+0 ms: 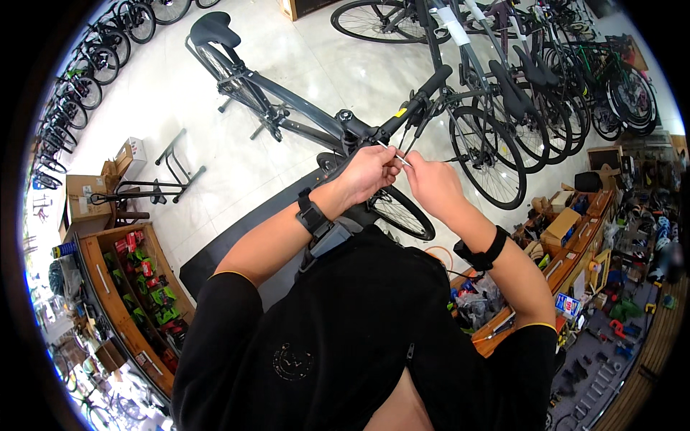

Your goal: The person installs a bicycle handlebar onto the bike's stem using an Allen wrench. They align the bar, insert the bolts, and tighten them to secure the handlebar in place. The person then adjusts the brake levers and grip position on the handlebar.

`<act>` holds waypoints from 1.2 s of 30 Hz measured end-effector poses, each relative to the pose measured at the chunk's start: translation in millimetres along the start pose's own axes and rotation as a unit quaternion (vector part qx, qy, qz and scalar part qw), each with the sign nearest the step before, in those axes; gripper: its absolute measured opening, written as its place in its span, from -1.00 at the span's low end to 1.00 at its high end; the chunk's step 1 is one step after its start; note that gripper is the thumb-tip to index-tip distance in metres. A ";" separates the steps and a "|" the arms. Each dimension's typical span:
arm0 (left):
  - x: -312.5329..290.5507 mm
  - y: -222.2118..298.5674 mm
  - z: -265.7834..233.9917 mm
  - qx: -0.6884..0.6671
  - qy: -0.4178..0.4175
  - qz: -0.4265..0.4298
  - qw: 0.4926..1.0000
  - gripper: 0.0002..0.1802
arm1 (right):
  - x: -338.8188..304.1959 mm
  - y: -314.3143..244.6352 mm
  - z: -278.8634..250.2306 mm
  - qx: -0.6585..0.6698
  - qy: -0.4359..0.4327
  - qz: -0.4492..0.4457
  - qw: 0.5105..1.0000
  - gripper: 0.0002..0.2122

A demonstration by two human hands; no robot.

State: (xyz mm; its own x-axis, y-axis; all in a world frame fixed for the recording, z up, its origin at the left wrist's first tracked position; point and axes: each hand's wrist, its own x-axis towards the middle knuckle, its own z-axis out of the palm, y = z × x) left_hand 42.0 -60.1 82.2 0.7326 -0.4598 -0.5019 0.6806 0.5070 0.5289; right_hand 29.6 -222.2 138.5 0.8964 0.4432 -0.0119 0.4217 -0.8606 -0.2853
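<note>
Both my hands meet over the front end of a dark grey bicycle (302,108), close to its handlebar (410,113) and the black cables beside it. A thin silver rod (384,145) slants between them; its exact kind is too small to make out. Bent fingers of my left hand (366,174) close round the rod near its middle. My right hand (436,185) pinches the lower right end. Just left of the hands is the stem top (346,116), and below them shows the front wheel (402,212). The bicycle's saddle (214,30) points away at the far left.
Parked bicycles (496,136) crowd the right side, and another row (86,93) lines the far left. A wooden cabinet (100,273) stands at left near a metal stand (176,169) and cardboard boxes (86,197). A cluttered wooden workbench (557,269) lies at right. A dark mat (237,244) lies beneath.
</note>
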 end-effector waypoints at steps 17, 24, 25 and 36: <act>17.5 -2.5 0.4 -0.019 -0.025 0.011 0.999 -0.74 | -1.8 9.4 5.6 -0.199 0.107 -0.108 0.968 -0.95; 20.8 -3.6 -2.0 -0.030 -0.029 0.011 0.999 -0.72 | 2.9 11.1 9.4 -0.190 0.139 -0.132 0.963 -0.96; 20.7 -3.5 -2.6 -0.032 -0.033 0.008 0.999 -0.72 | 3.1 14.5 14.0 -0.121 0.124 -0.098 0.980 -0.94; 27.7 -7.8 -0.6 -0.035 -0.025 0.027 0.999 -0.71 | -0.1 29.7 -9.4 0.374 -0.100 0.169 0.907 -0.76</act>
State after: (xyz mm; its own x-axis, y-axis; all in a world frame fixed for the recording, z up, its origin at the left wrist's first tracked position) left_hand 57.0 -76.3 63.8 0.7695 -0.4643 -0.4385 0.6383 0.5814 0.5045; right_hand 43.3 -250.1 139.1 0.8830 0.2870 -0.3713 -0.1494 -0.5781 -0.8022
